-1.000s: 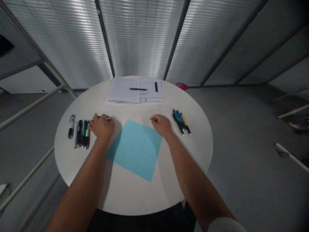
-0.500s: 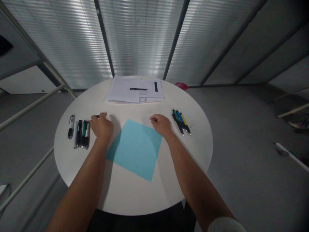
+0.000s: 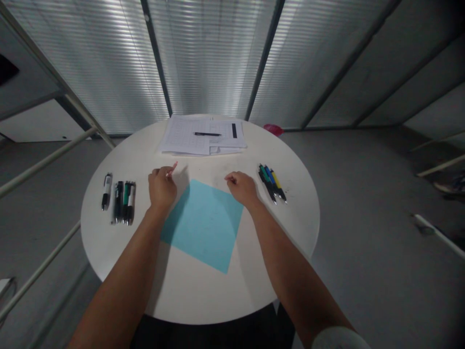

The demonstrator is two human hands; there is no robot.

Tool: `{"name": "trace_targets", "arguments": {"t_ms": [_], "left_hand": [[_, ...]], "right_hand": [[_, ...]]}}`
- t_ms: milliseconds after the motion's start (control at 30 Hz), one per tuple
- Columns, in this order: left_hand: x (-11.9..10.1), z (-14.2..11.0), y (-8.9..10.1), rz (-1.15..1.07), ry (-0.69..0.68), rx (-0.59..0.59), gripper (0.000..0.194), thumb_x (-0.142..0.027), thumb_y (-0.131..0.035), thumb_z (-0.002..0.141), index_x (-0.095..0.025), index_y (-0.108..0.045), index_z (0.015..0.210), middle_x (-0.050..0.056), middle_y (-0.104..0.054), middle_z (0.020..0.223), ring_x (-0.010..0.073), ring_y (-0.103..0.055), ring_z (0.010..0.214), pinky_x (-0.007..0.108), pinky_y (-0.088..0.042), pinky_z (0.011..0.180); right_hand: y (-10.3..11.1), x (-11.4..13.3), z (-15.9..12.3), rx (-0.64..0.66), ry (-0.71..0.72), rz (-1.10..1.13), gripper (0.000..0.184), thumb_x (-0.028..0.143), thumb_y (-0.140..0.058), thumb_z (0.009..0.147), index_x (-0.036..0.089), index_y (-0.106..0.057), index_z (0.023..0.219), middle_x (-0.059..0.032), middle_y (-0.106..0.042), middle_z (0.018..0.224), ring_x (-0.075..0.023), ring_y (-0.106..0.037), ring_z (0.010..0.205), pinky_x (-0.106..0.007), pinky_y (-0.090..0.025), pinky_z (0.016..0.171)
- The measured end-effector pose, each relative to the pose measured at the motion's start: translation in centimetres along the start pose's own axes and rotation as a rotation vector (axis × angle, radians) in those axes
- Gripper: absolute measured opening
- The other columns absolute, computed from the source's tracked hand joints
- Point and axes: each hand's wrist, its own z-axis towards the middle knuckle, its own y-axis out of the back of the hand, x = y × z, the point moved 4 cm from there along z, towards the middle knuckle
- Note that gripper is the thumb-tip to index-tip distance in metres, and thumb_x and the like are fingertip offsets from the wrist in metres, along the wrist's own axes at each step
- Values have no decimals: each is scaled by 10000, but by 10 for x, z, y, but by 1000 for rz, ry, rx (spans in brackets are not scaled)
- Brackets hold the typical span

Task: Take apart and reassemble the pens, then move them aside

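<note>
My left hand (image 3: 162,189) has moved farther, fingers pinching a thin pink sliver (image 3: 174,167); my right hand (image 3: 241,188) curls its fingers closed beside the one smooth square blue paper (image 3: 202,225).

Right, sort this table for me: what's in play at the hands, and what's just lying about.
In play: left hand pinching a small pink item; right hand; blue square sheet.

Lying about: pen group on the left; pen group on the right; stacked papers; black pen; pink object.
</note>
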Motion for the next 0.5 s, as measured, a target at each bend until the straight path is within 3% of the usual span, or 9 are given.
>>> {"name": "trace_targets", "arguments": {"t_ms": [100, 233, 300, 500], "left_hand": [[-20, -7, -11, -185, -171, 55, 293, -181, -433, 887, -179, -670, 1058, 115, -648, 1054, 237, -552, 987, 359, -419, 897], [-46, -23, -21, -393, -352, 253, 233, -228, -514, 871, -201, -701, 1006, 97, -684, 991, 225, -581, 949, 332, -439, 860], [-54, -29, -23, -480, -370, 333, 222, -245, -559, 849, -211, -713, 1005, 85, -692, 955, 212, -599, 889, 312, -451, 804], [-57, -32, -23, -537, -359, 373, 202, -303, -566, 859, -225, -718, 967, 73, -699, 933, 198, -618, 859, 304, -460, 775]], "right_hand": [[2, 3, -1, -57, 1, 72, 232, 169, -510, 828, 230, -695, 954, -23, -714, 915, -181, -625, 882, -308, -431, 834], [1, 10, -3, -84, 13, 305, 258, 263, -469, 887, 222, -671, 1043, -5, -684, 786, -155, -609, 737, -275, -445, 726], [-2, 16, -5, -34, 45, 431, 268, 320, -479, 898, 214, -668, 1056, 3, -674, 755, -141, -600, 690, -258, -443, 684], [-10, 26, -7, 71, 104, 586, 218, 375, -557, 865, 208, -684, 928, -11, -707, 832, -137, -627, 768, -256, -456, 732]]}}
